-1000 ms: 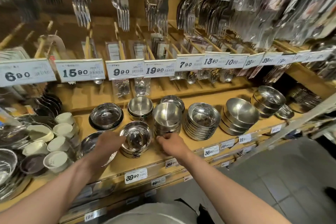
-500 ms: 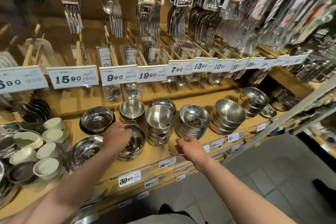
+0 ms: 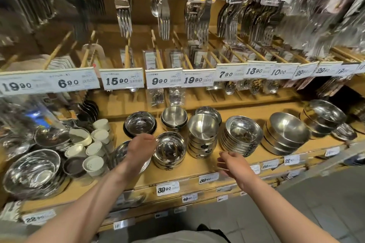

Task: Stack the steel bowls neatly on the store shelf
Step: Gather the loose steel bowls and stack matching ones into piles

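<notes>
Several stacks of steel bowls stand on the wooden shelf [image 3: 197, 170]. A short stack of small shiny bowls [image 3: 170, 151] sits near the front. Right of it rises a taller stack of matte bowls [image 3: 203, 137]. Further right are a stack of shallow dishes [image 3: 242, 137] and a stack of wider bowls [image 3: 286, 135]. My left hand [image 3: 141, 150] hovers at the left rim of the short stack with loose fingers, holding nothing. My right hand [image 3: 231, 163] is spread over the shelf's front edge, below the shallow dishes and clear of them.
Behind are a black-rimmed bowl [image 3: 140, 124] and another small stack [image 3: 174, 118]. White cups [image 3: 94, 152] and large bowls [image 3: 31, 171] crowd the left; a flat steel plate [image 3: 119, 154] lies under my left wrist. Packaged forks [image 3: 164, 17] hang overhead above price tags [image 3: 122, 80].
My left hand has come off the rim of the short stack and drawn slightly left. My right hand has pulled back from the taller stack to the shelf's front edge and opened.
</notes>
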The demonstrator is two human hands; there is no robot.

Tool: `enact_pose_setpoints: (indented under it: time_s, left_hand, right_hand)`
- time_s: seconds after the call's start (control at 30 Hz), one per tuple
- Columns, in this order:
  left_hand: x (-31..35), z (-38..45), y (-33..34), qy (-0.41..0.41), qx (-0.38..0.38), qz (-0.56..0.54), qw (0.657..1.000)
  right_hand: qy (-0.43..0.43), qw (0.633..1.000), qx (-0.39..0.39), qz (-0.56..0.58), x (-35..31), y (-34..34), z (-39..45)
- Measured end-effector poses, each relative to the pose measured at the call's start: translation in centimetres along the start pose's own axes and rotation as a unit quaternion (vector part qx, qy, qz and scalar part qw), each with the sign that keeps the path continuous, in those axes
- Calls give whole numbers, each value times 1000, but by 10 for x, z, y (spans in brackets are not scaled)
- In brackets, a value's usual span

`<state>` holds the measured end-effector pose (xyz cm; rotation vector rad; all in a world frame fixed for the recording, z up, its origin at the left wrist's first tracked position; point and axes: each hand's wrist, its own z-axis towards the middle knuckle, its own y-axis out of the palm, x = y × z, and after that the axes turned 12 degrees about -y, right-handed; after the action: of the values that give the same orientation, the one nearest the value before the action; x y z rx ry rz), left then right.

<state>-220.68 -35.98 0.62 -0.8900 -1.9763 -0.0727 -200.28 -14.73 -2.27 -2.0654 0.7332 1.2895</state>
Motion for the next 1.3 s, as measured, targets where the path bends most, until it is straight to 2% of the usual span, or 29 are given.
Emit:
enact_pose_setpoints:
  time_s: [0.17,0.3,0.47,0.67,1.03,1.3]
  left_hand:
    - [-9,-4,-4,-14,77,50,996]
    - [-25,-6,-14,-48,70,11,996]
    - [-50,-13,-30,-78,127,15,989]
    - [-77,-15,-33,-106,138,-40,984]
    - [-95,-21,-36,-110,142,-28,983]
    - [-92,-19,-37,-126,103,-29,986]
  right_hand:
    - [9,1000,-13,-1,9,6,13]
    - [29,999,-18,-23,21,11,17]
    - [60,998,-29,16,33,7,18]
    - [44,998,-37,-7,34,11,17]
    - [40,998,-38,8,54,27,8]
    - [31,998,-42,23,47,29,3]
